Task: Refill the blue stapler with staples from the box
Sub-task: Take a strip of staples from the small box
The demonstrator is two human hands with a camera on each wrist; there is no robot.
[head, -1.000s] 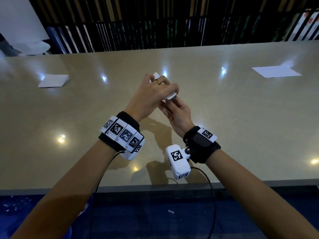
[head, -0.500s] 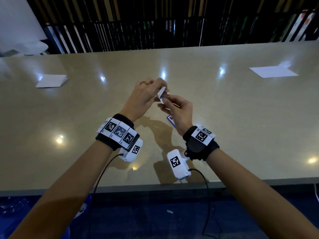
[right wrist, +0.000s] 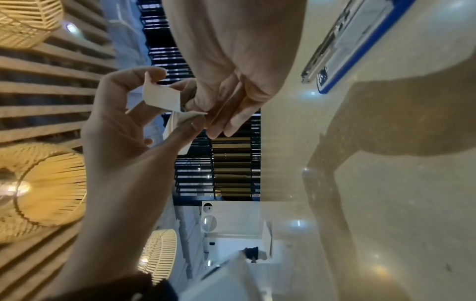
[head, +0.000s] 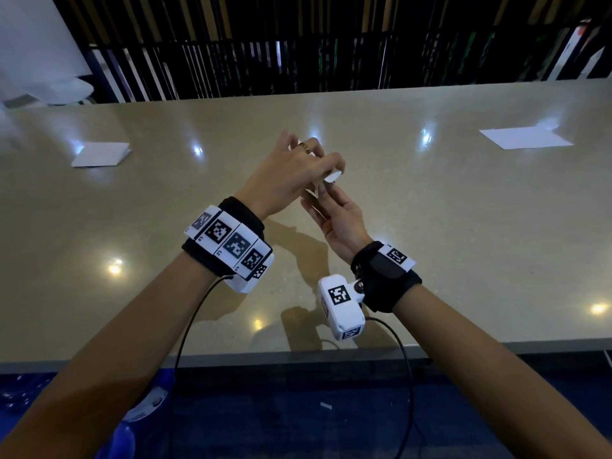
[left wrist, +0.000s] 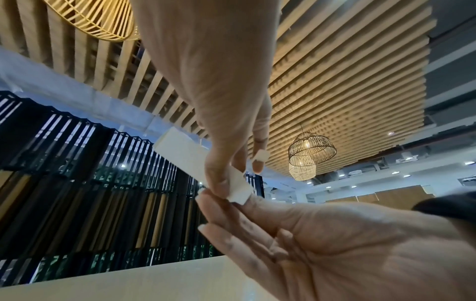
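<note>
Both hands are raised over the table [head: 463,243], working a small white staple box [head: 335,176]. My left hand [head: 326,167] comes from above and pinches the box [left wrist: 185,150] between thumb and fingers. My right hand [head: 323,197] is just below, palm up. In the right wrist view its thumb and index finger [right wrist: 144,73] pinch the open white flap [right wrist: 162,95] at the box's end. The blue stapler [right wrist: 360,40] lies opened on the table beyond the hands, its metal rail showing. It is hidden in the head view.
A folded white paper [head: 99,154] lies far left on the table and a flat white sheet [head: 525,138] far right. The table's front edge [head: 231,357] runs under my forearms. Camera cables hang from both wrists.
Half a second ago the hands were lower, with the box end-on between the fingertips and a blue stapler corner showing beneath. The left hand now covers the box again, and the right palm has turned up.
</note>
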